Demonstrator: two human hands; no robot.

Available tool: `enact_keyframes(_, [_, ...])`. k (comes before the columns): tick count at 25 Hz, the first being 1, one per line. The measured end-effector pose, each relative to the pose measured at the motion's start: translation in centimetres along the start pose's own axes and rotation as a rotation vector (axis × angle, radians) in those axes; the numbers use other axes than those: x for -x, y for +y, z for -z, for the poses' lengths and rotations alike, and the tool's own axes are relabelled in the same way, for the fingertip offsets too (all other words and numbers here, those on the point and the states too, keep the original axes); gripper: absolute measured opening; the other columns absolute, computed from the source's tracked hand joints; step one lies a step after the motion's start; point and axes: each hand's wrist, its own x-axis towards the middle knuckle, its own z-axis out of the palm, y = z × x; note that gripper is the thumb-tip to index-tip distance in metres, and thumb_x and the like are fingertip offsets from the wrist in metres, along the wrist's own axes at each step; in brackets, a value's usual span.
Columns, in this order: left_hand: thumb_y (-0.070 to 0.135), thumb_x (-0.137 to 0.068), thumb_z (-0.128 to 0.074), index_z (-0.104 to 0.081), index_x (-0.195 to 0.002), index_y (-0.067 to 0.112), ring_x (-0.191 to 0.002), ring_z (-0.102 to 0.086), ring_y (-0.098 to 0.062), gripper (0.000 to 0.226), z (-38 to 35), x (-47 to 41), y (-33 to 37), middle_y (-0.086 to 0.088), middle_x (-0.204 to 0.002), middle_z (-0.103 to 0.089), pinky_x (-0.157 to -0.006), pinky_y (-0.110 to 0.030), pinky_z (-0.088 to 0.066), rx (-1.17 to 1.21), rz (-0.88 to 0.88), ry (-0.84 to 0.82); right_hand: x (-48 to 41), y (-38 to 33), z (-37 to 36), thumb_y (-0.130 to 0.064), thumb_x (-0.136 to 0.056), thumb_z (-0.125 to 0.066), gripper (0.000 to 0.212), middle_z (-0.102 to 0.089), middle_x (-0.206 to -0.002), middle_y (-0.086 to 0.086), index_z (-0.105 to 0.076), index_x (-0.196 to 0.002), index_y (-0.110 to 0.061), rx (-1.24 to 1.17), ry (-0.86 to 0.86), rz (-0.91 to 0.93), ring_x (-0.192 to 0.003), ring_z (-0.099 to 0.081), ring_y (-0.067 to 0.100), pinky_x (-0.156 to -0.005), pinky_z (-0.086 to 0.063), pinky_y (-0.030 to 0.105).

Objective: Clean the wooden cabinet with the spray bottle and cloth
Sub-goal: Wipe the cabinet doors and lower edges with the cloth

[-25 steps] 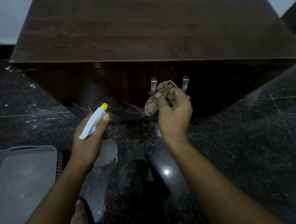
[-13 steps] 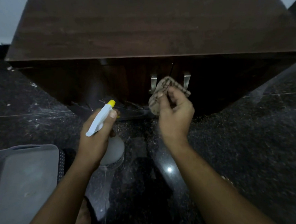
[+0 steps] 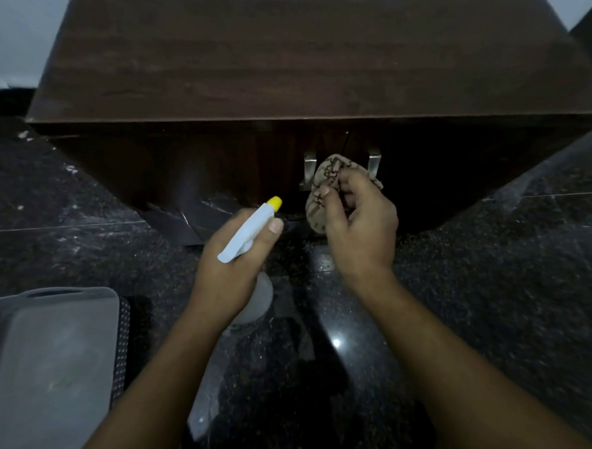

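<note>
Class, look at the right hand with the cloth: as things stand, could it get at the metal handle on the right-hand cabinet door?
Probably yes. The right hand, bunching the cloth, sits just in front of the doors, between the two handles, and nothing lies between it and the right handle. The left hand with the spray bottle stays off to the side.

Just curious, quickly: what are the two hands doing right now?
Left hand: closed around the spray bottle.
Right hand: closed on the bunched cloth.
</note>
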Motion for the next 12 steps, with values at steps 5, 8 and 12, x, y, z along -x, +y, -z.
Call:
enact_keyframes(5, [0.034,-0.099,-0.065,-0.066,-0.096,-0.001,-0.067,-0.052,-0.036,0.035,-0.6,-0.2,0.2,-0.015,-0.067,-0.046,-0.064,-0.042,-0.044,-0.002,0.018,0.025,-0.3,0.5,0.3,-0.024,-0.098,-0.064,0.021,-0.073,-0.105,-0.003,-0.069,-0.115,-0.013,-0.131,-0.017,-0.031,-0.096,-0.071,0.014,-0.083,-0.060,0.045])
enact_keyframes(8, [0.034,-0.099,-0.064,-0.069,-0.098,0.006,-0.072,-0.053,-0.039,0.028,-0.4,0.0,0.7,-0.020,-0.072,-0.050,-0.063,-0.038,-0.044,0.021,-0.004,0.014,-0.3,-0.1,-0.2,-0.026,-0.097,-0.063,0.018,-0.071,-0.101,-0.003,-0.067,-0.110,-0.014,-0.146,0.008,-0.034,-0.094,-0.069,0.015,-0.081,-0.059,0.044])
enact_keyframes(12, [0.030,-0.100,-0.064,-0.070,-0.094,0.017,-0.071,-0.056,-0.035,0.015,-0.3,-0.1,1.2,-0.015,-0.072,-0.054,-0.061,-0.029,-0.045,0.008,-0.012,-0.035,-0.4,-0.2,-0.3,-0.021,-0.098,-0.062,0.009,-0.068,-0.096,-0.007,-0.065,-0.103,-0.014,-0.091,0.002,0.029,-0.089,-0.068,0.014,-0.078,-0.058,0.043])
